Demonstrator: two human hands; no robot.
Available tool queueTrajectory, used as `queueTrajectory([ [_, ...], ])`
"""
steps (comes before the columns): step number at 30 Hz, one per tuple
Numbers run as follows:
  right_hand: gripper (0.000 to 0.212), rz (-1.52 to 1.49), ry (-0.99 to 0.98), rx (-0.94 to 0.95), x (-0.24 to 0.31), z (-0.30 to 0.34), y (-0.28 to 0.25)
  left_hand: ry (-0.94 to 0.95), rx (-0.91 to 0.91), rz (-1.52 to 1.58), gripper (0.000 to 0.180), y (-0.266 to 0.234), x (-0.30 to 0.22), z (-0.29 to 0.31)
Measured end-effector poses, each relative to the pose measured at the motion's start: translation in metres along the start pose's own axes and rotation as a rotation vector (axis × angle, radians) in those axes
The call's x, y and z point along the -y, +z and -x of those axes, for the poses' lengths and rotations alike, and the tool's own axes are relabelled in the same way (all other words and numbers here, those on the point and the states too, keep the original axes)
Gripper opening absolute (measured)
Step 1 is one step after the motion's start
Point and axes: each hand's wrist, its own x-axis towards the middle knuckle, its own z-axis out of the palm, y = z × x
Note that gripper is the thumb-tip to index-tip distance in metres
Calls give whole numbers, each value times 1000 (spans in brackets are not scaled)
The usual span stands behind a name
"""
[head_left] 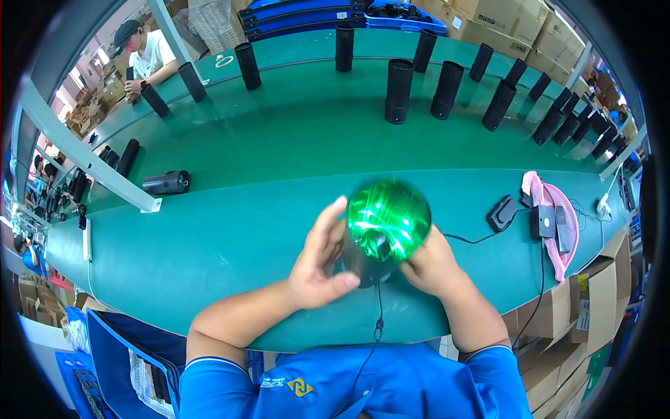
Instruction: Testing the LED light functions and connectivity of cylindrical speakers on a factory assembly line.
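Observation:
Near the front of the green table, a black cylinder (363,265) is tilted so that its round end (389,216) faces up, glowing bright green. The glowing end is blurred. My left hand (322,265) cups the cylinder's left side, with the thumb low in front and the fingers raised along it. My right hand (429,265) is curled against its right side, the fingertips mostly hidden. A thin black cable (469,241) emerges beside the right hand. Whether that hand holds its end cannot be seen. Below the cylinder hangs a knotted black cord (378,328).
Several upright black cylinders (399,91) stand along the far belt. Another black cylinder (167,183) lies at left. On the right are a black box with cables (543,222), a black device (502,213) and a pink band (569,209). A person (150,59) sits across at far left.

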Motion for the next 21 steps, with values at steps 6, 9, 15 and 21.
queueTrajectory([
  [6, 13, -54, -56, 130, 9, 10, -1, -398, -222, 321, 94, 4, -14, -3],
  [9, 10, -366, 28, -140, 3, 7, -13, -422, -305, 370, 92, -13, -21, -5],
  [15, 5, -1252, 745, -204, 19, 4, -1, -322, -436, 428, 82, -19, -12, -2],
  [21, 8, -651, 365, 302, 33, 6, 10, -293, -352, 405, 80, 1, -3, 8],
])
